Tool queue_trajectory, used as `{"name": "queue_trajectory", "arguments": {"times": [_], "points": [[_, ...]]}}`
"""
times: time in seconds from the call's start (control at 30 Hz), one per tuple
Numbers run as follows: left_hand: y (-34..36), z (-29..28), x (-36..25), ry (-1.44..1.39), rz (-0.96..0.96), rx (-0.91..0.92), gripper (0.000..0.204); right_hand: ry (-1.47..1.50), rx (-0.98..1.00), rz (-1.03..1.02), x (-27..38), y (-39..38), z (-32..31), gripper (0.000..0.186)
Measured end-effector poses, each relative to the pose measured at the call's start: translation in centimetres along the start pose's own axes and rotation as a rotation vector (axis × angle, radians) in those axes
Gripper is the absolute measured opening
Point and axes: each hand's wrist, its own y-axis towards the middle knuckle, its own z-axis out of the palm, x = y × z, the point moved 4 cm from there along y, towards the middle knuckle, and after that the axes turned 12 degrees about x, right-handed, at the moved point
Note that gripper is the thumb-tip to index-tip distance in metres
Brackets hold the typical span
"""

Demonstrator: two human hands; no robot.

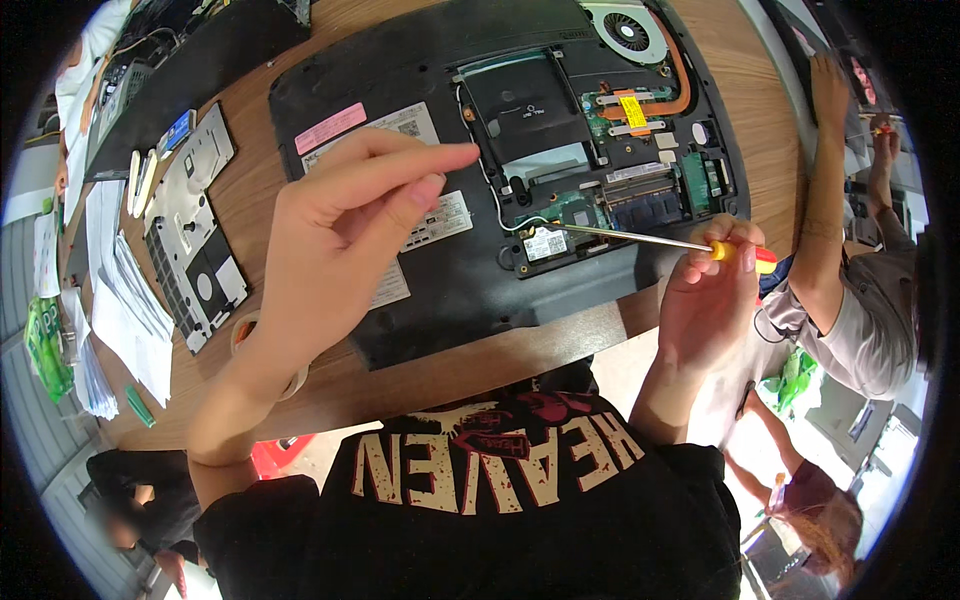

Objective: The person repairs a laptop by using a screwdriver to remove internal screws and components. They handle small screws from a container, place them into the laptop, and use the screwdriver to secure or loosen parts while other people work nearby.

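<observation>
An opened laptop [480,300] lies underside up on the table, its inner parts bare. My right hand [710,300] grips a screwdriver [735,255] by its yellow and red handle. The long metal shaft points left, and its tip is at a small card with a white label [545,246] near the laptop's front edge. White and black thin wires run by that card. Over the labelled left part of the laptop hovers my left hand [350,215]. Its index finger is stretched out and the thumb sits apart below it; nothing shows between them.
A cooling fan [627,32] with a copper pipe sits at the laptop's far right corner. Left of the laptop lie a removed bottom cover [200,240], paper sheets [125,300] and a green stick-like piece [140,407]. A roll of tape [295,383] lies partly behind my left forearm. Other people work on both sides.
</observation>
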Motion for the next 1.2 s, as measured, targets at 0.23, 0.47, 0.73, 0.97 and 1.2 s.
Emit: {"name": "queue_trajectory", "arguments": {"times": [0.23,0.47,0.73,0.97,1.2], "points": [[-1.1,0.5,-0.6,0.089,0.097,0.07,0.03,-0.01,0.079,0.004,0.4,0.3,1.2,0.023],[-2.5,1.1,-2.7,0.201,0.292,0.038,0.051,-0.025,0.185,-0.069,2.1,0.7,3.1,0.025],[-3.7,1.9,-4.7,0.282,0.36,0.012,0.031,-0.024,0.288,-0.128,3.3,0.3,5.0,0.024],[-3.7,2.6,-4.8,0.268,0.391,0.019,0.036,-0.029,0.306,-0.135,3.3,-0.1,4.7,0.023],[-3.5,3.0,-4.4,0.261,0.422,-0.012,0.04,-0.027,0.34,-0.135,3.4,-0.2,4.2,0.024]]}}
